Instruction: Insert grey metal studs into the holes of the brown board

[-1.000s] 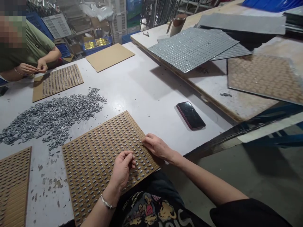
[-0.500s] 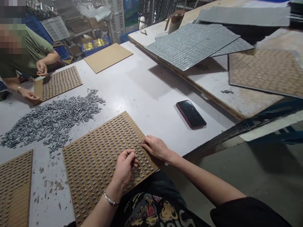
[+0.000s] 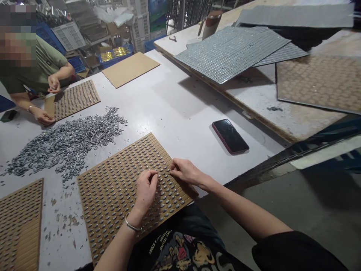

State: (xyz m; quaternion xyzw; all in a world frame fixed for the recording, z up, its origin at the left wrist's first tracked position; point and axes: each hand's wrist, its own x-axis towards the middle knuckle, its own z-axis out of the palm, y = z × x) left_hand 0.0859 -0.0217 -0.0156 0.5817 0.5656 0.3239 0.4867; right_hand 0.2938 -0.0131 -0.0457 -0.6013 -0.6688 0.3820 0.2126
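A brown slotted board point(image 3: 118, 184) lies before me on the grey table point(image 3: 175, 109), its slots filled with small silver leaf-shaped pieces. My left hand point(image 3: 146, 190) rests on the board's near right part, fingers curled in a pinch; what it holds is too small to name. My right hand point(image 3: 187, 171) lies at the board's right edge, fingertips pressed together on a slot. A heap of loose silver pieces point(image 3: 67, 137) spreads across the table to the left.
A dark phone point(image 3: 230, 136) lies to the right of the board. Another slotted board point(image 3: 19, 222) sits at the near left. Across the table a person's hands point(image 3: 45, 116) work at a third board point(image 3: 73, 98). Silver sheets point(image 3: 231, 52) lie on the right bench.
My left hand moved forward and up the board towards my right hand. The other person's hand reached down to the pile's edge.
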